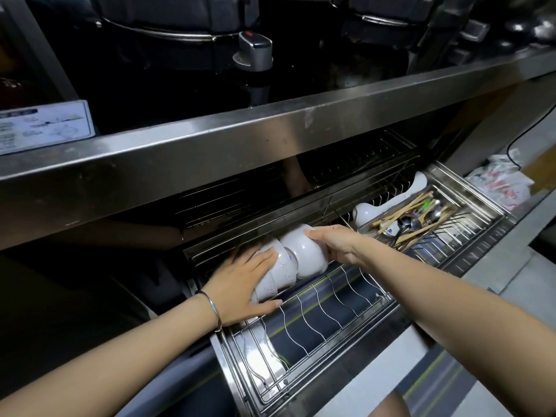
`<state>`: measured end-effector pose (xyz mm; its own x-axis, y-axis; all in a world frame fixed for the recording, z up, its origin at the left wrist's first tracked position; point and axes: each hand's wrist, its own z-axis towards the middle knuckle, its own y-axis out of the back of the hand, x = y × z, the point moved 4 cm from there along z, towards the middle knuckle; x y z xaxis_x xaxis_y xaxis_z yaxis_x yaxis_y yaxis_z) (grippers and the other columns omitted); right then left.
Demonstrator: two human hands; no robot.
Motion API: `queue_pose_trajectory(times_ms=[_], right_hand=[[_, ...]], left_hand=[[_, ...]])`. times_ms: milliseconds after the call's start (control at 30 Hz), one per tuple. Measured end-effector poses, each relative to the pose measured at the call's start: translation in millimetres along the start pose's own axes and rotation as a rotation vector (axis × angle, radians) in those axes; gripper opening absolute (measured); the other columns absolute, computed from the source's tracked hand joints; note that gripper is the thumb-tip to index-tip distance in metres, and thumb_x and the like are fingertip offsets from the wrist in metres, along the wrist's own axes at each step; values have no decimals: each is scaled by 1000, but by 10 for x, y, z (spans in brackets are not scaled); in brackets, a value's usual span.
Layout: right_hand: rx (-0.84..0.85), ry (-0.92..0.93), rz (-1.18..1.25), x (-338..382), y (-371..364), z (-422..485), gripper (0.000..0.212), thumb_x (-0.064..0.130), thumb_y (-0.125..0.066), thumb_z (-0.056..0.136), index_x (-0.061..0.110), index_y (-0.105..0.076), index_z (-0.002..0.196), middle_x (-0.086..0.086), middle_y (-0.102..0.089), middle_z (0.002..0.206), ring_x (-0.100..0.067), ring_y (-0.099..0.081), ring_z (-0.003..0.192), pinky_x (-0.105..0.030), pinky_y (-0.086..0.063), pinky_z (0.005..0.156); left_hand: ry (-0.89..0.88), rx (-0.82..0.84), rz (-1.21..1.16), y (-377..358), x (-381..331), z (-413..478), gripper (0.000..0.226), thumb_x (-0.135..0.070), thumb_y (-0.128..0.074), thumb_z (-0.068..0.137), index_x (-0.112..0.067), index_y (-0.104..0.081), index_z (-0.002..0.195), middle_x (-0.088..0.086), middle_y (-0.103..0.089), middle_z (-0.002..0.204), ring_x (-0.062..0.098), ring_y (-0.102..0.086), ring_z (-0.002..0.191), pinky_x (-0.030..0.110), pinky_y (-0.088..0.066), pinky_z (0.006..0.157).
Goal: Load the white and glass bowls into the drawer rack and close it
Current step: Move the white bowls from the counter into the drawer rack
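White glazed ceramic filled the right grip [340, 243]: thumb on top, fingers curled over the edge of a white bowl [304, 251] held on its side at the back left of the drawer rack [331, 302]. The left grip [240, 290] lay open, its straight fingers pressed flat against a nested stack of white bowls [275, 278] that leaned in the rack and touched the held bowl.

The bowls looked stiff, smooth and probably slippery, and likely to chip if knocked against each other or the wire. The stack would be fairly heavy. A hold over the rim, with a palm steadying the stack, seemed the safest way to take them. No glass bowl could be made out.

Just above the rear of the rack hung the steel surface [210, 139], leaving little headroom for tilting a bowl in. A pale plate [258, 356] stood in the front left slots. To the right were white ceramic pieces [370, 212] and a cutlery tray [421, 218], well apart from the bowls. The drawer stood pulled out, not yet closed.
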<state>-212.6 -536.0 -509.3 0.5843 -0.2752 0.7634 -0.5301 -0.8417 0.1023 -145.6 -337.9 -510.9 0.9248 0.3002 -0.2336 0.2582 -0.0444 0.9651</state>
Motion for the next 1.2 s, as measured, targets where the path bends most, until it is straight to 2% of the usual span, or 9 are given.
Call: queue_pose_trajectory(times_ms=[133,233,433,533,733,900,967,1067,1200], right_hand=[[6,25,53,30,-17,48,27,16,-58,92,6,-61,117,-6,-65,86,-16,-59,74,-30,-50,65],[19,22,95,35,-7,83,11,16,-56,93,10,-65,94,0,-69,67,-14,-59,71,-27,-49,60],[37,-2,27,-95,-72,126,11,19,-58,92,13,-63,99,7,-69,54,-8,-63,56,-19,-50,48],[63,-5,5,-137,-125,133,10,20,-57,93,13,-63,95,0,-69,73,-12,-62,68,-21,-49,51],[150,45,-140,-166,-98,139,26,14,-55,93,5,-61,117,-9,-65,93,-19,-61,80,-25,-52,61],[143,74,-269,-149,-7,131,35,13,-58,91,-3,-59,123,-18,-64,112,-27,-59,99,-37,-49,91],[129,96,-337,-119,4,88,34,12,-59,91,-5,-60,120,-12,-67,101,-20,-62,89,-26,-52,86],[94,128,-430,-10,29,-58,32,11,-60,91,-5,-62,118,-2,-65,85,-6,-59,69,-5,-46,56],[54,161,-429,160,169,-378,35,20,-62,90,4,-62,121,-19,-68,110,-13,-59,87,-18,-43,73]], left_hand=[[9,9,-18,11,-11,-1,86,-68,-41,82,-24,-8,149,-12,-7,158,13,-3,144,40,-10,117],[1,-7,-2,34,-5,-28,85,-68,-40,83,-24,-9,149,-13,-9,157,12,-4,144,38,-13,116],[3,3,2,42,-10,-37,83,-66,-39,84,-25,-8,149,-15,-6,157,10,-2,144,37,-16,115],[15,10,-17,23,-13,-22,82,-65,-40,84,-26,-9,149,-15,-7,157,11,-2,144,38,-19,114],[48,40,-42,-23,-65,109,80,-62,-43,85,-27,-10,149,-15,-6,157,10,-3,144,40,-21,111],[66,53,-51,-66,-63,154,79,-61,-42,86,-29,-7,149,-16,-3,158,11,-3,144,40,-18,111],[69,66,-58,-71,-57,154,78,-60,-41,86,-29,-6,149,-16,-1,158,12,-2,145,40,-16,113],[72,105,-61,-50,-69,155,78,-61,-39,88,-29,-3,149,-14,2,158,13,2,145,42,-11,115],[77,124,-99,121,-115,124,78,-61,-39,88,-27,-3,149,-11,-2,159,16,-2,146,43,-10,116]])
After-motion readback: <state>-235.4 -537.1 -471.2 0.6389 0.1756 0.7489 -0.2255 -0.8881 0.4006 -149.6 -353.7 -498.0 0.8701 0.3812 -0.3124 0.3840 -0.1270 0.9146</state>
